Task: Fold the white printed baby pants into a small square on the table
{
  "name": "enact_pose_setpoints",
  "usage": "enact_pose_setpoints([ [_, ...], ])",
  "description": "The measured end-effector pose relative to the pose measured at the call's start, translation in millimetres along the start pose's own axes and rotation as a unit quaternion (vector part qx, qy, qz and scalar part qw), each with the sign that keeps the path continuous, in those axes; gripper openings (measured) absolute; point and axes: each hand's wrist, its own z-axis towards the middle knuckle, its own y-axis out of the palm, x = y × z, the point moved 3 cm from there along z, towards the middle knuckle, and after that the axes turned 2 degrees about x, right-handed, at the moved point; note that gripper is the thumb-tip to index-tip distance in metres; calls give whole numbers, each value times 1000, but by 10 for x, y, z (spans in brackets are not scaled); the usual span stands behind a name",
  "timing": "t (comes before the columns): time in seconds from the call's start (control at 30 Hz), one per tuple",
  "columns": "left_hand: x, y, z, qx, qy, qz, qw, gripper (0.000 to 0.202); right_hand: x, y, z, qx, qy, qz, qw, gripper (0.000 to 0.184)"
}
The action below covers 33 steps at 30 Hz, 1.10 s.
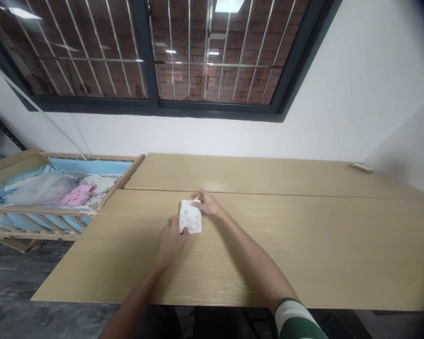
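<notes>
A small white rectangular packet [191,219] with faint printing is held just over the wooden table [286,245]. My left hand [173,237] grips its lower left side, the thumb lying on its bottom edge. At the upper right corner, my right hand [207,203] pinches the packet with thumb and fingers. Whether the packet touches the table I cannot tell. Its contents are hidden.
To the left stands a wooden crib [88,214] with blue lining, a pink cloth [78,195] and other bedding. A small pale object [361,166] lies at the far right of the table. Behind is a white wall [198,136] below a barred window [215,56].
</notes>
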Motion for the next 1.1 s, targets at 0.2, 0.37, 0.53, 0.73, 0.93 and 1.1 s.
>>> enact_pose_setpoints([
  [0.2,162,-71,-72,27,13,80,996,36,-43,90,-38,-2,-43,-112,993,39],
  [0.37,336,140,-371,90,147,89,981,60,-572,209,-388,-109,-242,-218,939,50],
  [0.53,343,418,-547,41,130,109,985,60,-646,436,-648,-244,-271,-195,910,51],
  [0.73,309,374,-522,61,142,84,984,61,-304,349,-443,-261,-219,-217,915,48],
  [0.93,308,406,-537,66,144,86,984,63,-68,159,-39,-202,-217,-245,923,51],
  [1.1,227,198,-342,30,118,47,991,49,-24,150,-40,-146,-191,-285,928,56],
])
